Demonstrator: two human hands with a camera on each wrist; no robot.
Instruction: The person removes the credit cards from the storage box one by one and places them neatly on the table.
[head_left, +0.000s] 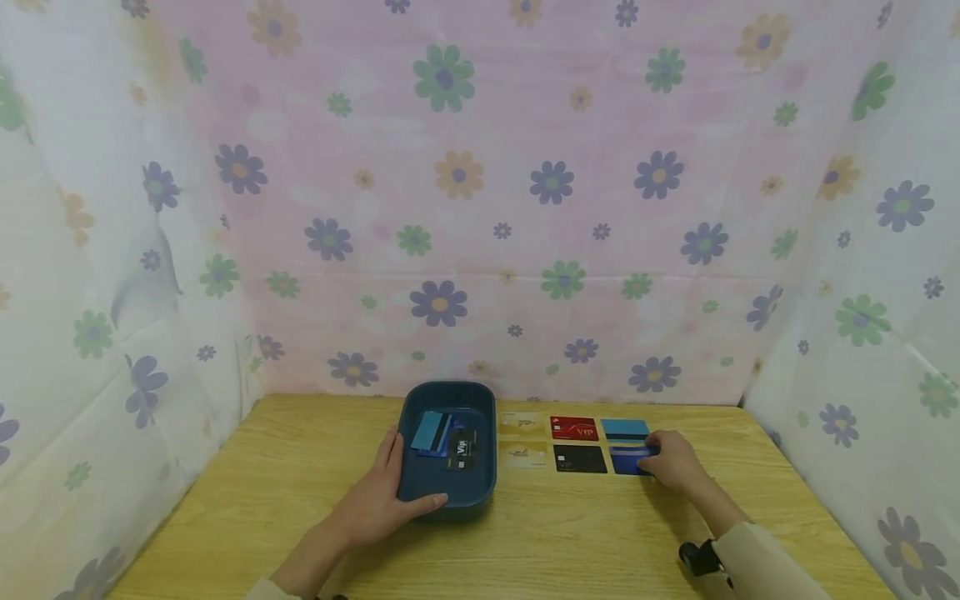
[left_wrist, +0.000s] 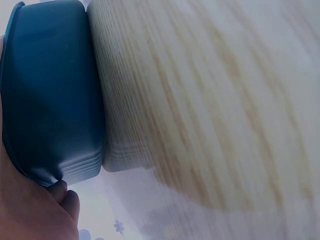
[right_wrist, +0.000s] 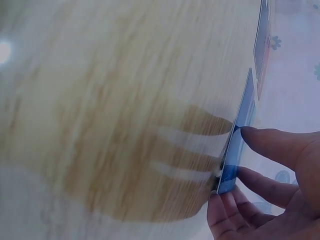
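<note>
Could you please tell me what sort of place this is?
It looks like a screened-off booth, perhaps set up for tabletop work: flowered cloth hangs at the back and both sides of a wood-grained table, where cards lie in two rows beside a tray.

Noted dark teal, round-cornered plastic tray (head_left: 492,454) as smooth, moulded, satin, with soft highlights and fine ridges on outer wall in left wrist view. Logged red rectangular plastic card (head_left: 574,428), black rectangular plastic card (head_left: 581,459) and light blue rectangular plastic card (head_left: 625,427) as thin, flat, smooth. Read dark blue rectangular plastic card (head_left: 627,461) as glossy, pale sheen in right wrist view. Recorded yellow-brown, flat, wood-look tabletop (head_left: 570,533) as straight-grained, glossy, with blurred reflections. Classed pink floral cloth backdrop (head_left: 510,200) as matt, lightly creased; beige cloth sleeve (head_left: 765,562), matt.
</note>
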